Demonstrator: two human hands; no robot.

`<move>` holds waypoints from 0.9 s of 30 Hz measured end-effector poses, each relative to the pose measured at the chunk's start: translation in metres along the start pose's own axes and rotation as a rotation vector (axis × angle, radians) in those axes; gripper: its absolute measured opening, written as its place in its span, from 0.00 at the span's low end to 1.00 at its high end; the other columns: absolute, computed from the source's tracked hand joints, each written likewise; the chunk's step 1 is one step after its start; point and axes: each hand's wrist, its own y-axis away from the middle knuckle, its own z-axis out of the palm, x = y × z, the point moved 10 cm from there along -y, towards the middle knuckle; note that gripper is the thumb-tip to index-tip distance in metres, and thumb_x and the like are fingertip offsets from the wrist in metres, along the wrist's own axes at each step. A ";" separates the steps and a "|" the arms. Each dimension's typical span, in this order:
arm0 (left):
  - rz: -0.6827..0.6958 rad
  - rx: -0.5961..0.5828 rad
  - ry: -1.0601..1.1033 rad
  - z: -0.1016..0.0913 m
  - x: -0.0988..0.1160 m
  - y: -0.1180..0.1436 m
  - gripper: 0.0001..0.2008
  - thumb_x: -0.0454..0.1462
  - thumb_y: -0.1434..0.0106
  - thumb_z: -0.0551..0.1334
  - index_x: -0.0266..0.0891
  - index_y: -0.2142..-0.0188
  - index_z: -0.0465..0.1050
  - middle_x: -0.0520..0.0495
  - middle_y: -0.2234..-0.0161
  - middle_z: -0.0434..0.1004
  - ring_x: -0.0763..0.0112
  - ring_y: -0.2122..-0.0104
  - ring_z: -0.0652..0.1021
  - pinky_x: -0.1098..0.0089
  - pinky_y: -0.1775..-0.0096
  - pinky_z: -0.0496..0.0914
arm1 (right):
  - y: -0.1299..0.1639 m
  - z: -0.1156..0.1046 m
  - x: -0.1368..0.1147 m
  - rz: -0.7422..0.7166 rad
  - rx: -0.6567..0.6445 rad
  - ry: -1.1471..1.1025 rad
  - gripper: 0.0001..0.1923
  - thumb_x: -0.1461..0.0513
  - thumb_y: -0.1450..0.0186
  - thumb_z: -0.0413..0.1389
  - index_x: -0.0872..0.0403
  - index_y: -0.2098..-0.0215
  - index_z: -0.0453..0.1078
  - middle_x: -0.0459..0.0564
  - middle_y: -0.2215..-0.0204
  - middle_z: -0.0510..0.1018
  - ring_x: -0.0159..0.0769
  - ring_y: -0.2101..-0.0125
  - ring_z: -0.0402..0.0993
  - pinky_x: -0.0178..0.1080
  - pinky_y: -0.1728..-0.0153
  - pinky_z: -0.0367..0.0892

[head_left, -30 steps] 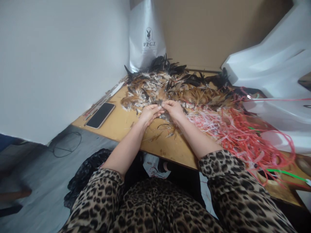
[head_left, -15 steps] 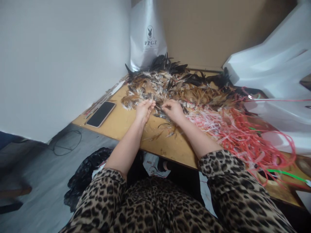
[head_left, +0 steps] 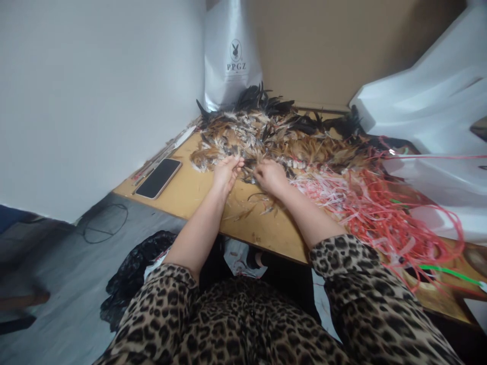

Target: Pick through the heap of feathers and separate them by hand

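Note:
A big heap of brown, black and white feathers (head_left: 274, 134) covers the far part of a wooden table (head_left: 198, 195). My left hand (head_left: 226, 172) rests at the heap's near edge, fingers curled into the feathers. My right hand (head_left: 269, 176) sits just to its right, fingers bent and pinching at feathers in the same spot. A few loose feathers (head_left: 258, 203) lie on the bare wood between my forearms. Which single feather each hand has cannot be made out.
A black phone (head_left: 159, 178) lies at the table's left edge, beside thin sticks (head_left: 167, 152). Tangled red and pink plastic strips (head_left: 373, 203) spread over the right side. A white bag (head_left: 232, 56) stands against the back wall. White sheeting (head_left: 429, 116) lies at the right.
My hands, touching a second ago, have drawn slightly apart. The left moved a little left and forward into the feathers; the right curled more tightly.

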 end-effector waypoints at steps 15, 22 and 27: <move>-0.245 -0.260 -0.010 0.024 -0.033 0.010 0.02 0.27 0.43 0.59 0.32 0.72 0.70 0.44 0.68 0.78 0.82 0.75 0.75 0.84 0.75 0.67 | 0.005 0.028 0.039 0.575 -0.103 -1.575 0.19 0.60 0.59 0.66 0.55 0.72 0.66 0.37 0.84 0.64 0.21 0.84 0.55 0.27 0.85 0.47; -0.122 -0.170 0.027 0.016 -0.011 0.007 0.02 0.28 0.44 0.60 0.32 0.72 0.71 0.47 0.67 0.78 0.85 0.76 0.74 0.85 0.77 0.66 | -0.002 -0.002 0.039 0.339 -0.057 -1.131 0.14 0.57 0.55 0.63 0.57 0.75 0.70 0.41 0.84 0.68 0.23 0.83 0.57 0.30 0.80 0.53; 0.014 -0.158 -0.069 0.019 0.008 0.011 0.04 0.32 0.48 0.65 0.34 0.73 0.71 0.47 0.61 0.77 0.83 0.73 0.76 0.83 0.76 0.66 | -0.004 -0.024 0.027 0.098 -0.199 -0.699 0.06 0.61 0.51 0.57 0.57 0.77 0.71 0.43 0.80 0.73 0.27 0.77 0.64 0.32 0.73 0.59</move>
